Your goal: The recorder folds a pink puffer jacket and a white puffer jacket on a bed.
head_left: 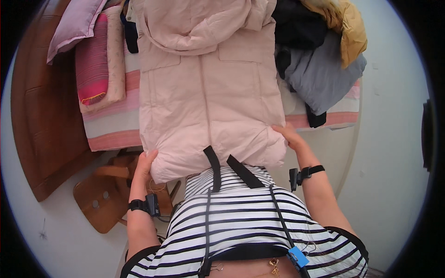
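A pale pink padded jacket [176,102] with a hood [194,28] lies front side up, its zip running down the middle. Its upper part rests on the bed, while the lower end reaches over the near edge toward my body. My left hand [146,162] is closed on the left lower corner of the jacket, thumb on top. At the right side, slightly higher up, my right hand [289,135] grips the other edge; some of its fingers are hidden beneath the fabric. The bottom end looks thick and bunched, perhaps turned under.
Under the jacket is a bed with a striped sheet [113,141]. Left are a brown headboard [41,97], a pink pillow [76,23] and a folded red blanket [92,62]. Grey [322,69], black [299,25] and yellow [354,32] items lie right. A wooden chair [95,204] stands near left.
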Demonstrator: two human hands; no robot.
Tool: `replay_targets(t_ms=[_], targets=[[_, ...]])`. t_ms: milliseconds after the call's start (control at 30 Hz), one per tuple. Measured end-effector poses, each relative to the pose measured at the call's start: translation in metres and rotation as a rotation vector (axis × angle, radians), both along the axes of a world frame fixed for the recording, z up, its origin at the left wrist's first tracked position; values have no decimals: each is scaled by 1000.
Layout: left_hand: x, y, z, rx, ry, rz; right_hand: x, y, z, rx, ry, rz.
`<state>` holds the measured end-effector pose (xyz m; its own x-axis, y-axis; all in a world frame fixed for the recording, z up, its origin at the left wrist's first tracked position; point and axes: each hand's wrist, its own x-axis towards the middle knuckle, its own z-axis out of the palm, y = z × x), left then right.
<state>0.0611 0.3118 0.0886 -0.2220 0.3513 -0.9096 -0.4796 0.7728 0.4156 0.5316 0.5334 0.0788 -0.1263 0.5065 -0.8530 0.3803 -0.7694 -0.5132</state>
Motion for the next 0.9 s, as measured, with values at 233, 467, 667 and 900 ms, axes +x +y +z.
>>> replay_targets(t_ms=[233, 467, 667, 900], targets=[[2, -2, 17, 62, 69, -209, 25, 26, 17, -132, 32, -6], [-65, 87, -2, 495, 4, -5, -7, 93, 35, 53, 475, -427], [-72, 154, -32, 810, -400, 454, -41, 131, 2, 170, 610, -396], [-73, 176, -67, 218, 759, -450, -59, 147, -15, 809, -737, 497]])
